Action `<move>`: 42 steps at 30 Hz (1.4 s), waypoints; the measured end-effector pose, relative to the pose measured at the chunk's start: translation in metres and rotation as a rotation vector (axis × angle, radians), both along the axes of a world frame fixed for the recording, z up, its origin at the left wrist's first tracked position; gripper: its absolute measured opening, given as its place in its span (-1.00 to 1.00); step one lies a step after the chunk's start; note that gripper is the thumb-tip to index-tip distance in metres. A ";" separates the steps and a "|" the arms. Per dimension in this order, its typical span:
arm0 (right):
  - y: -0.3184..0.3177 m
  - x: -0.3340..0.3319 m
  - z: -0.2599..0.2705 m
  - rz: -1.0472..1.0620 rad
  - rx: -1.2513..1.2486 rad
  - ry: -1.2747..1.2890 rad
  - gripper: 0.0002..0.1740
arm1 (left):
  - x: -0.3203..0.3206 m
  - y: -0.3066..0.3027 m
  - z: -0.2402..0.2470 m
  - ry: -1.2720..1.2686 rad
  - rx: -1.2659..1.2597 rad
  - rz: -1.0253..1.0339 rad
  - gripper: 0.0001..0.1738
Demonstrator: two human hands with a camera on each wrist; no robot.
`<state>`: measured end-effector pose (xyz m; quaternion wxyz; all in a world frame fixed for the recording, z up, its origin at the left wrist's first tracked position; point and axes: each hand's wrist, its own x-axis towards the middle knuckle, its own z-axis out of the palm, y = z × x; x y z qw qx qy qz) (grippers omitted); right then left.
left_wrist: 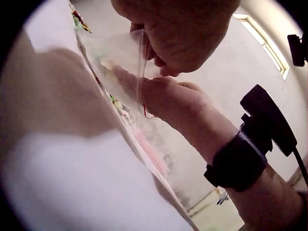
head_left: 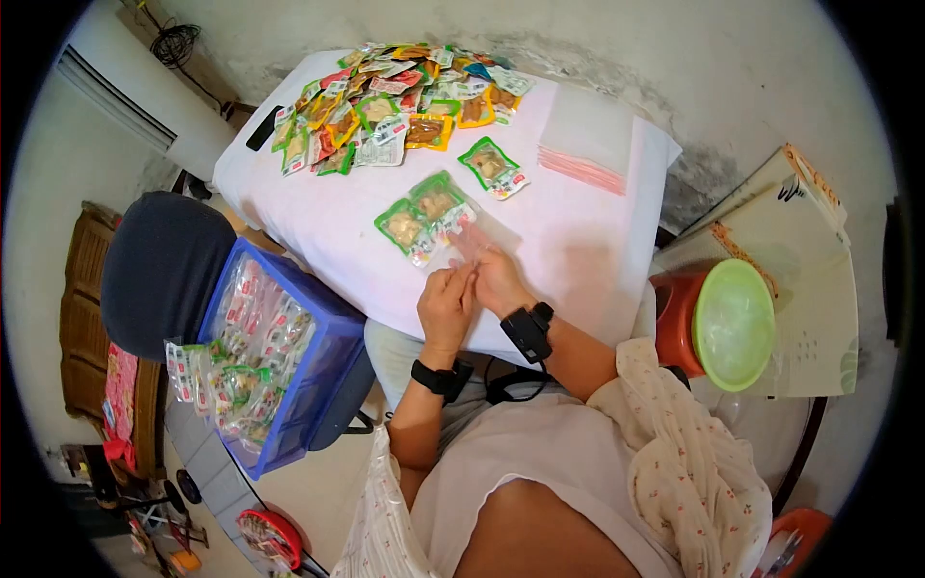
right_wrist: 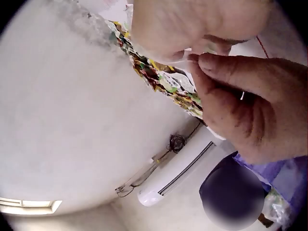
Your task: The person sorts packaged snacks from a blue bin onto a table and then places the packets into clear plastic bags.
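A clear plastic bag (left_wrist: 122,44) with a thin red line near its mouth is held between both hands at the table's near edge. My left hand (head_left: 446,306) pinches the bag's rim between thumb and forefinger. Extended fingers of my right hand (head_left: 498,279) reach inside the bag, showing through the film in the left wrist view. Just beyond the fingertips, two green-edged food packets, a near one (head_left: 401,229) and a farther one (head_left: 436,198), lie side by side. Another green-edged packet (head_left: 492,166) lies farther back.
A heap of mixed packets (head_left: 381,111) covers the back of the white-covered table (head_left: 588,299). Stacked clear bags (head_left: 583,144) with pink edges lie at the right. A blue crate (head_left: 332,332) of filled bags stands left, a green basin (head_left: 734,325) right.
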<state>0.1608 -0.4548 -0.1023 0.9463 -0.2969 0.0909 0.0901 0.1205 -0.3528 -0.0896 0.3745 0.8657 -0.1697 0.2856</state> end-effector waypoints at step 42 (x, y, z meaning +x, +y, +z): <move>-0.135 0.096 -0.012 -0.294 -1.654 -0.373 -0.66 | -0.021 0.012 -0.002 0.104 0.008 0.036 -0.77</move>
